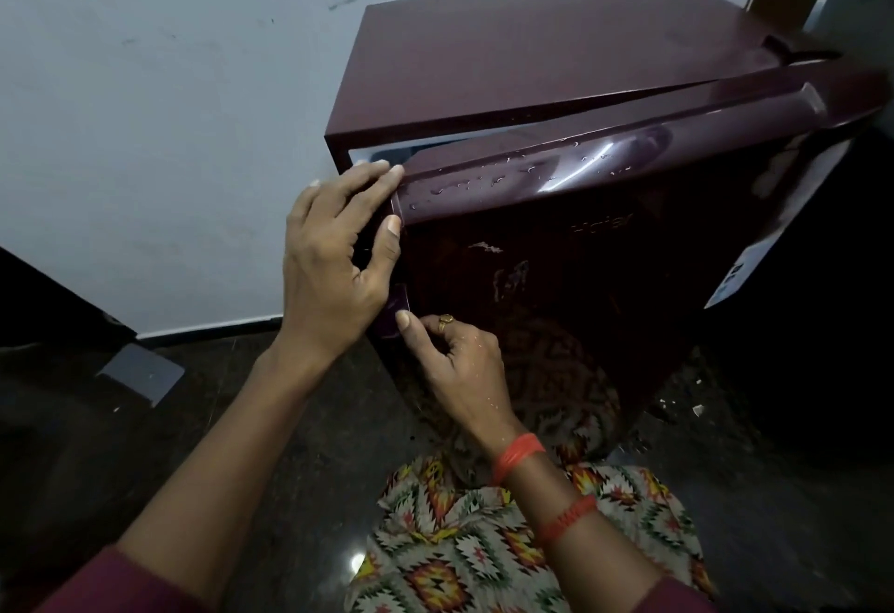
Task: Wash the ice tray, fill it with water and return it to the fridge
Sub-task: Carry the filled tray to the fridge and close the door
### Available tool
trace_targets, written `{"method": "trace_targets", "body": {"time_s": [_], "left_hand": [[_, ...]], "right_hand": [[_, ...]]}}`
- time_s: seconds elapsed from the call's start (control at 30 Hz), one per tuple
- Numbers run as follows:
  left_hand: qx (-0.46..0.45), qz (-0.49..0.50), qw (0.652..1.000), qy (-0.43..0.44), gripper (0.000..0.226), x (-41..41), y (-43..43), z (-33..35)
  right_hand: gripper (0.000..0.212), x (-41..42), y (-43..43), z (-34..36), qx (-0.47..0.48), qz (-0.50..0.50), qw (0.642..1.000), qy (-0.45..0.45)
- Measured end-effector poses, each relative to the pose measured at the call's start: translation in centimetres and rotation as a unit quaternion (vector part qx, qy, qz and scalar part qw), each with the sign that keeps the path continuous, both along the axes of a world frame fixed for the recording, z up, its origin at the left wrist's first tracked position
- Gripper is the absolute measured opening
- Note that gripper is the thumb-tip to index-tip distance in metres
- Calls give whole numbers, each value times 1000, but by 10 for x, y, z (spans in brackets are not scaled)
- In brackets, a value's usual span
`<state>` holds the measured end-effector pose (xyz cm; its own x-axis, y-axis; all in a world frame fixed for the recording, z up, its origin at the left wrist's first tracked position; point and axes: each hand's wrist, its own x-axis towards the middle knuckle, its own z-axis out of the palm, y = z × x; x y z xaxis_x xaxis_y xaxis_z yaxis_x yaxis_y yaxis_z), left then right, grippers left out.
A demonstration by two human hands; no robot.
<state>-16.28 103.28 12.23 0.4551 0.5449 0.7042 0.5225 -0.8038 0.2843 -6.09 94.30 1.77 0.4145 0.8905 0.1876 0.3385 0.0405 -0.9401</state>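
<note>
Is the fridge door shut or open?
Open a crack: a narrow gap showing pale interior separates the fridge door from the cabinet, and the left hand grips its free edge.

A maroon fridge [556, 51] stands against a pale wall [169, 129] on a dark floor [300, 419]. Its door [580, 274] is slightly ajar, with a thin gap at the top left. The left hand [334, 264] grips the door's upper left corner, fingers over the edge and thumb on the front. Lower down, the right hand [459, 361] touches the purple handle [393, 317] with its thumb, fingers curled. It wears a ring [445, 320]. Water droplets [484, 179] lie along the door's top, and a white label [745, 269] is stuck near the door's right edge.
</note>
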Motion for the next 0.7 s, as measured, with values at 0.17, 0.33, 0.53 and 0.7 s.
{"method": "trace_targets", "body": {"time_s": [0.17, 0.33, 0.53, 0.7], "left_hand": [[3, -5, 1000, 17, 41, 3, 32, -7], [10, 0, 1000, 13, 41, 12, 54, -12], [24, 11, 1000, -9, 40, 22, 74, -19], [36, 19, 999, -14, 41, 24, 78, -22]], "right_hand": [[40, 2, 23, 6, -23, -4, 1000, 1], [38, 3, 44, 7, -35, -15, 999, 1], [53, 6, 64, 2, -38, -16, 999, 10], [48, 8, 64, 7, -34, -33, 999, -24]]}}
